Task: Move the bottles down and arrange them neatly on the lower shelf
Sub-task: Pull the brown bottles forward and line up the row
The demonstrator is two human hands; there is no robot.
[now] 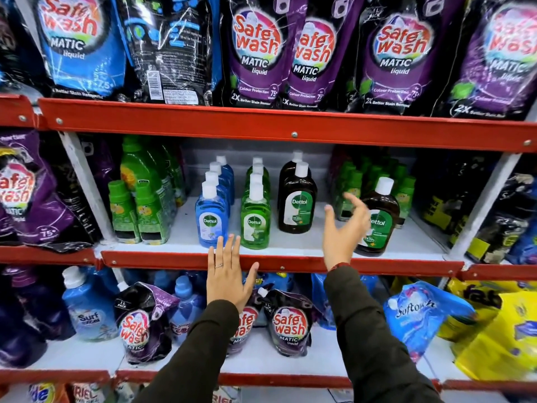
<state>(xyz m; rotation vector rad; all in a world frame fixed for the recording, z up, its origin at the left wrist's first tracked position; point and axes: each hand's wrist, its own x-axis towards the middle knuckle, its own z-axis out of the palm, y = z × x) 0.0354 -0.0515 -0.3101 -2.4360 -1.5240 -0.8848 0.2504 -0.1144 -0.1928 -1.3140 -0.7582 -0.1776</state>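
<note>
Hands (228, 274) (344, 228) open; glossy rounded brown bottle (379, 221)

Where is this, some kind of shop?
Most likely a supermarket's cleaning aisle: red-edged shelves hold rows of Dettol bottles, and Safe Wash detergent pouches fill the shelf above.

A: shelf edges (290, 135) are all red with white boards. Dettol rows go blue bottles (211, 221), green bottles (255, 225), then dark brown bottles (296, 207) with green-and-white labels, all white caps.

B: yep, and the pouches up top (255, 53) are purple and black with red lettering. Lone brown bottle (380, 225) on the right looks the same, bit blurry though. Sleeves (374, 330) are dark olive, I think.
</note>
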